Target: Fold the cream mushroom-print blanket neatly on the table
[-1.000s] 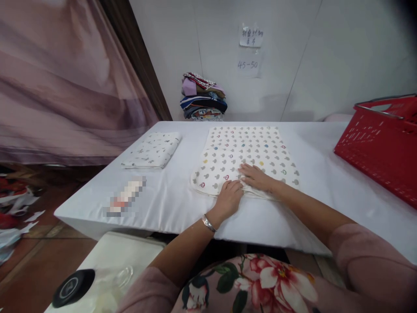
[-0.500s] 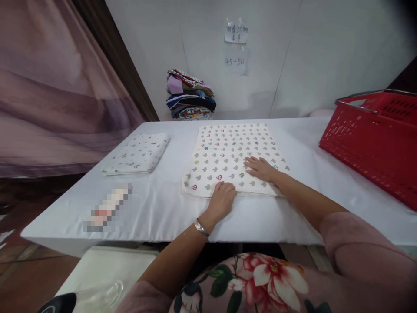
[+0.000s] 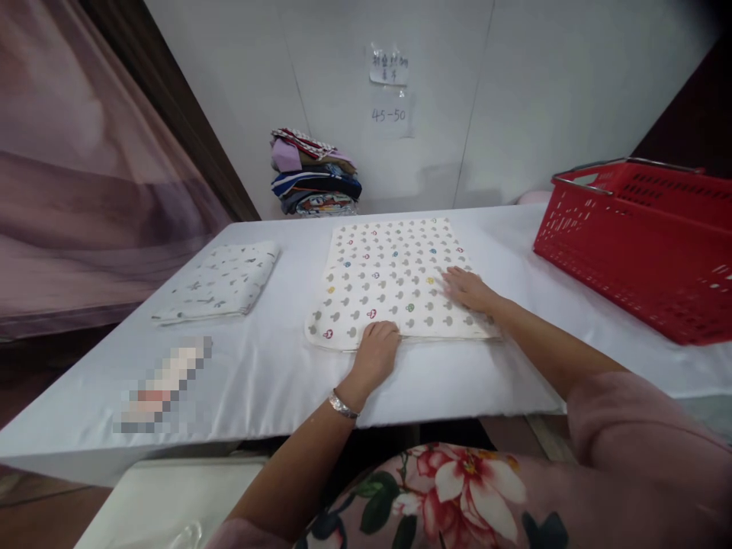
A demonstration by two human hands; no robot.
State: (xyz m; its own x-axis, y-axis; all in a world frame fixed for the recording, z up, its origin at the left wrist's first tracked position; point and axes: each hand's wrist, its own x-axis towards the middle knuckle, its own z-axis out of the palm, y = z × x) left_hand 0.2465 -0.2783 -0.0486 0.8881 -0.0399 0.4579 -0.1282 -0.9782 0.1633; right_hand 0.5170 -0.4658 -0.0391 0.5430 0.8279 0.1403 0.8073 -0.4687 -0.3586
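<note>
A white cloth [image 3: 389, 282] printed with grey and coloured mushrooms lies folded in layers in the middle of the table. At its near edge, my left hand [image 3: 377, 347] has its fingers curled over the rim, closed on the fabric; the fingertips are partly hidden. My right hand [image 3: 469, 290] rests flat near the right side of the cloth, fingers stretched out and slightly blurred. A second folded cloth [image 3: 220, 282], white with small leaf-like prints, lies to the left, apart from both hands.
A pixelated item [image 3: 163, 385] lies at the table's front left. The red plastic basket [image 3: 634, 259] stands at the right. Behind the table is a stack of folded fabrics [image 3: 314, 175], with paper notes [image 3: 390, 114] on the wall. A pale bin-like surface [image 3: 171, 496] sits below the front edge.
My right hand has slid rightward across the cloth, uncovering a yellow mushroom. My left hand keeps its place at the near edge. The whole view has shifted a little.
</note>
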